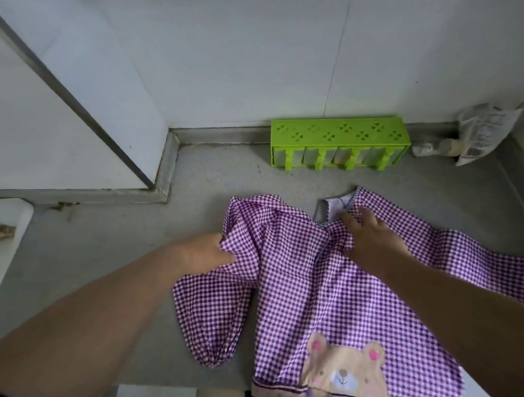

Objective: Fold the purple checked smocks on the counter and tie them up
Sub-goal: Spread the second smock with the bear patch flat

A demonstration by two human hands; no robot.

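A purple checked smock (318,290) lies spread on the grey counter (111,256), neckline away from me and a bear patch (346,368) at its near hem, which hangs over the counter edge. Its left sleeve (211,318) is bent down toward me. My left hand (205,252) pinches the fabric at the left shoulder. My right hand (372,240) rests flat on the cloth just below the neckline, fingers spread. The right sleeve runs off to the right under my forearm.
A green plastic rack (338,141) stands against the back wall. A crumpled clear plastic bag and a small bottle (477,133) lie in the back right corner. A white sink edge (3,245) is at the left. White tiled walls enclose the counter.
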